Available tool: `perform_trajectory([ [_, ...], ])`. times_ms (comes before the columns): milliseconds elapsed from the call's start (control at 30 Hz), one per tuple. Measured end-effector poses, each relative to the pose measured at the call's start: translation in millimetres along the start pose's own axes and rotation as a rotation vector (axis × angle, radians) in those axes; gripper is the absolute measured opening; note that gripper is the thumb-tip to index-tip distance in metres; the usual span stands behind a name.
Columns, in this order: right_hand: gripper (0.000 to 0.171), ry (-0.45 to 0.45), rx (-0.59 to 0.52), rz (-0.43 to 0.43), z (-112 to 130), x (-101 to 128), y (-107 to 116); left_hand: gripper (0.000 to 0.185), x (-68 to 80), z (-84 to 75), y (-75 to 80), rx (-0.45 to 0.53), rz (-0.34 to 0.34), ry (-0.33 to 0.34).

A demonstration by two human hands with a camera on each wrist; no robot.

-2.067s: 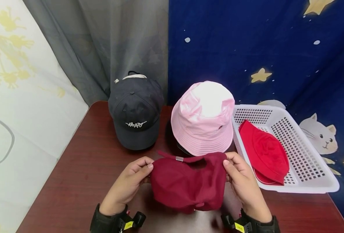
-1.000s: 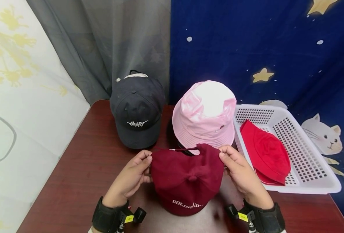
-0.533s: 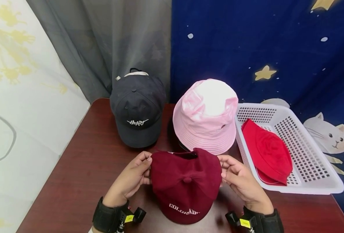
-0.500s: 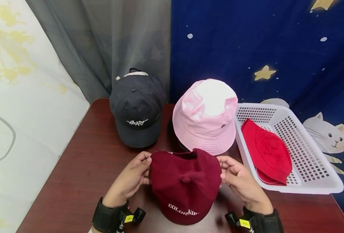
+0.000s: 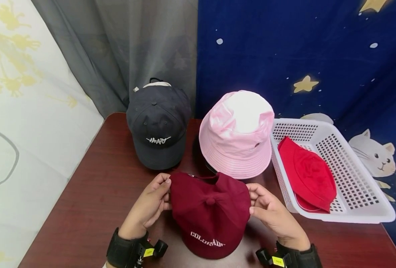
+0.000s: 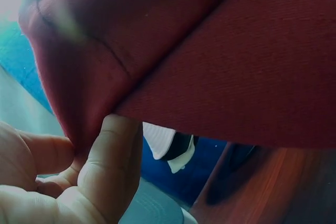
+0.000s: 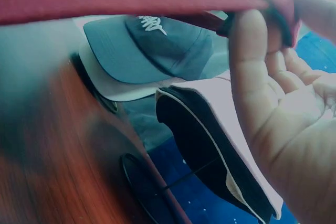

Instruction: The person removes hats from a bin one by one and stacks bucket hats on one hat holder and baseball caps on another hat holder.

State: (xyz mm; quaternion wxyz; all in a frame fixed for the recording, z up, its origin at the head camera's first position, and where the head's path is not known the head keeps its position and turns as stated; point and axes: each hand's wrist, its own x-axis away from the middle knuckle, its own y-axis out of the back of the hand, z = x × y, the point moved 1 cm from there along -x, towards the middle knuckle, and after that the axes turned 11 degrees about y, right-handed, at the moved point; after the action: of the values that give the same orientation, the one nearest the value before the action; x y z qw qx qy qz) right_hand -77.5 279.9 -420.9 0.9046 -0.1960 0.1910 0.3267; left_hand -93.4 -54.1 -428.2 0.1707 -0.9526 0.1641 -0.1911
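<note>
Left hand (image 5: 149, 206): fingers pinch the maroon cap (image 5: 209, 214) at its left edge.
Right hand (image 5: 271, 214): pinches the cap's right edge.
Cap: held low over the tabletop (image 5: 94, 178), just before the pink bucket hat (image 5: 236, 134).

Both hands bare. Black wrist straps on left hand (image 5: 149, 204) and right hand (image 5: 273, 214), each with small yellow label and black camera mount.

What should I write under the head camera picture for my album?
Two hands, left hand and right hand, hold a maroon cap above a table.
</note>
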Motion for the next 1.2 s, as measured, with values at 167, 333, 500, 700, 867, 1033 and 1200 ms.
perform_trajectory([
  [167,0.039,0.062,0.047,-0.112,-2.4,-3.8,-1.6,0.013,1.7,0.5,-1.6,0.026,0.006,0.006],
  [333,0.045,0.111,0.085,-0.144,-0.3,-8.8,-2.4,0.01,3.0,-1.4,-2.8,0.051,0.002,-0.007],
  [500,0.045,0.105,0.129,-0.174,3.5,-16.6,-5.2,0.011,8.5,-9.1,-2.2,0.033,0.009,-0.037],
  [700,0.04,0.112,0.253,-0.193,10.9,-39.3,-14.1,0.014,16.6,-34.2,4.4,-0.045,0.004,-0.124],
  [867,0.032,0.066,0.383,-0.269,14.5,-75.6,-28.0,0.011,21.0,-76.0,18.3,-0.159,-0.076,-0.183],
  [1033,0.028,0.026,0.343,-0.362,8.8,-134.4,-44.4,0.01,22.5,-137.2,41.2,-0.218,-0.133,-0.258],
  [1200,0.028,0.025,0.331,-0.466,8.4,-204.0,-52.8,0.014,14.7,-212.0,54.6,-0.209,-0.136,-0.312],
])
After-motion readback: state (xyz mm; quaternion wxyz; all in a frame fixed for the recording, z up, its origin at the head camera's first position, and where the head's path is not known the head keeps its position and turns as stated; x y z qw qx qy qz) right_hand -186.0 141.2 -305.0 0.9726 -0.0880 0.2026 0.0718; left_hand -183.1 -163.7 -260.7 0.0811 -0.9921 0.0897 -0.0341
